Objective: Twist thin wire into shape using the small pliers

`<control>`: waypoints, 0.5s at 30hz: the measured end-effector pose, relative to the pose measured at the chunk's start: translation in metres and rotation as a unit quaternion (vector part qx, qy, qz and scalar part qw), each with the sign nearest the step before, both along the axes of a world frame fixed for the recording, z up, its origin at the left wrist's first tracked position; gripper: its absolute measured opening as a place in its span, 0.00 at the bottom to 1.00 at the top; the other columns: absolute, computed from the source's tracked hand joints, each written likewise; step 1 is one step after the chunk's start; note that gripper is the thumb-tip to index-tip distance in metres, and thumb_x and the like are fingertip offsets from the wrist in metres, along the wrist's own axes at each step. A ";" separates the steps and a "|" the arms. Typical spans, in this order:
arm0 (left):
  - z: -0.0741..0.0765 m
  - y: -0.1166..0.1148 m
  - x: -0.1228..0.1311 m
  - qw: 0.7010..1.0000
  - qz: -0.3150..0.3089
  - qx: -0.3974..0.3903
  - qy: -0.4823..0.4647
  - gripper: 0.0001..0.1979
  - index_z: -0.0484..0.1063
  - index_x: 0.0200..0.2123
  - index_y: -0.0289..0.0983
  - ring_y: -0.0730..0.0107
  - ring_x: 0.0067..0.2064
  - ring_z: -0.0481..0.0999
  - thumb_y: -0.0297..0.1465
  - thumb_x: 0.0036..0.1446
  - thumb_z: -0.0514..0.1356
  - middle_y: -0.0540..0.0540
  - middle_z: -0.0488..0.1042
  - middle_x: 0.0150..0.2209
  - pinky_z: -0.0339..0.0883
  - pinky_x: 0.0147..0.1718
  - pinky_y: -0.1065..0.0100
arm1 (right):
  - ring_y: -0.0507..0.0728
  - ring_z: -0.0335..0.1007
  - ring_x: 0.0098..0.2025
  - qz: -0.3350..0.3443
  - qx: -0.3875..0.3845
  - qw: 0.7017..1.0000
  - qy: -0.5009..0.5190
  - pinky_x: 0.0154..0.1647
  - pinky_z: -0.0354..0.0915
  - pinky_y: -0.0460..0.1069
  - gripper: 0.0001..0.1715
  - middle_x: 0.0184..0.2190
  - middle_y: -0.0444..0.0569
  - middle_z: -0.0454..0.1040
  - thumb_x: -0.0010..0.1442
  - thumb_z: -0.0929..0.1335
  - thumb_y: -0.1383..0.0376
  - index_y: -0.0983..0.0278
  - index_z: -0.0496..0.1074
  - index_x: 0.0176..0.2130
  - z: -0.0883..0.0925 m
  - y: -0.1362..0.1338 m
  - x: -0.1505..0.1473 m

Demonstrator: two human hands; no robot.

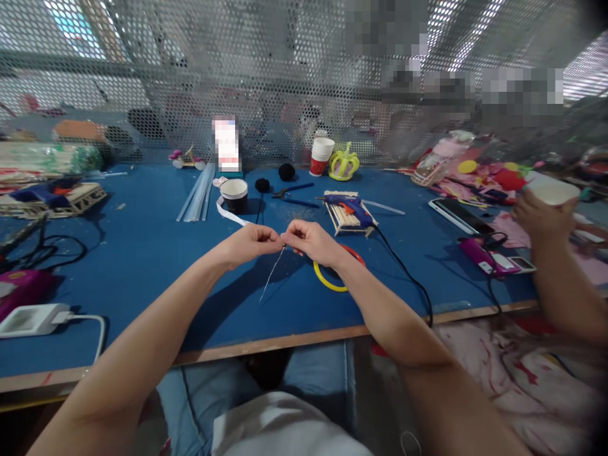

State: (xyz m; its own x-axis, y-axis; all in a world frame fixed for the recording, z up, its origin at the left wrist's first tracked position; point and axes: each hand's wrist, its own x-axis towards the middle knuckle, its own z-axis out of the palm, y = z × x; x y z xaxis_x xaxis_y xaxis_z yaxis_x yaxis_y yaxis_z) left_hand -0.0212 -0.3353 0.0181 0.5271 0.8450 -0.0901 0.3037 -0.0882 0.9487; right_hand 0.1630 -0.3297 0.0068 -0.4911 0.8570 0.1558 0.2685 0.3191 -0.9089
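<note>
My left hand (251, 244) and my right hand (308, 240) meet above the middle of the blue table, fingertips pinched close together. Between them is the top of a thin twisted silvery strand (272, 273), wire or thread, which hangs down to the left. A tiny dark bit shows at the pinch; the fingers hide most of it. Behind my left hand, a white ribbon (232, 216) trails from beside a black-and-white cup-like roll (234, 197). A yellow and red ring (327, 282) lies partly under my right wrist.
A blue glue gun (349, 206) rests on a small stick rack, its cord running to the front edge. Pliers (297, 195), black balls (286, 171), clear glue sticks (196, 193) and paper cups (322, 155) lie beyond. At right, another person's hand (541, 218) holds a pale cup.
</note>
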 end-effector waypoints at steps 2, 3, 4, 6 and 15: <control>-0.002 0.001 0.000 1.000 0.006 0.023 0.005 0.14 0.69 0.25 0.33 0.80 0.24 0.57 0.39 0.46 0.61 0.54 0.63 0.21 0.50 0.23 0.74 | 0.46 0.56 0.19 -0.004 0.003 1.000 -0.014 0.19 0.53 0.43 0.19 0.16 0.39 0.61 0.54 0.66 0.52 0.65 0.63 0.27 0.001 -0.001 -0.001; -0.004 0.001 0.001 0.999 0.012 0.031 0.010 0.14 0.69 0.25 0.33 0.80 0.24 0.58 0.39 0.46 0.61 0.54 0.64 0.22 0.51 0.24 0.74 | 0.46 0.55 0.19 -0.009 0.007 1.000 -0.021 0.19 0.53 0.43 0.19 0.16 0.39 0.61 0.54 0.66 0.52 0.65 0.63 0.27 0.001 -0.001 -0.002; -0.005 0.001 0.001 0.999 0.019 0.035 0.016 0.14 0.69 0.25 0.32 0.79 0.25 0.59 0.39 0.45 0.62 0.54 0.64 0.22 0.52 0.25 0.74 | 0.46 0.54 0.19 -0.017 0.014 0.999 -0.028 0.19 0.52 0.43 0.19 0.16 0.39 0.61 0.53 0.66 0.52 0.65 0.63 0.26 0.001 -0.002 -0.002; -0.007 0.002 0.002 0.999 0.030 0.033 0.021 0.14 0.69 0.24 0.32 0.79 0.25 0.59 0.39 0.44 0.63 0.54 0.64 0.21 0.52 0.25 0.73 | 0.45 0.52 0.18 -0.040 0.027 0.998 -0.037 0.19 0.51 0.43 0.19 0.16 0.39 0.60 0.52 0.67 0.53 0.66 0.63 0.25 0.000 -0.003 -0.004; -0.003 -0.001 0.003 0.999 0.029 -0.031 -0.023 0.12 0.68 0.25 0.33 0.82 0.21 0.54 0.37 0.43 0.63 0.54 0.61 0.20 0.45 0.19 0.74 | 0.47 0.62 0.23 0.016 -0.074 0.991 0.114 0.21 0.61 0.43 0.14 0.23 0.42 0.67 0.52 0.68 0.57 0.65 0.66 0.32 0.000 -0.003 -0.004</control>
State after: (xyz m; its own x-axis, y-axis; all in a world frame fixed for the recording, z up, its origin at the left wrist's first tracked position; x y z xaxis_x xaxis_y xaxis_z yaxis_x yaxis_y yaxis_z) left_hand -0.0180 -0.3363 0.0148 0.4824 0.8677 -0.1199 0.2627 -0.0127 0.9648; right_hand 0.1591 -0.3323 0.0064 -0.4845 0.8635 0.1401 0.0433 0.1837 -0.9820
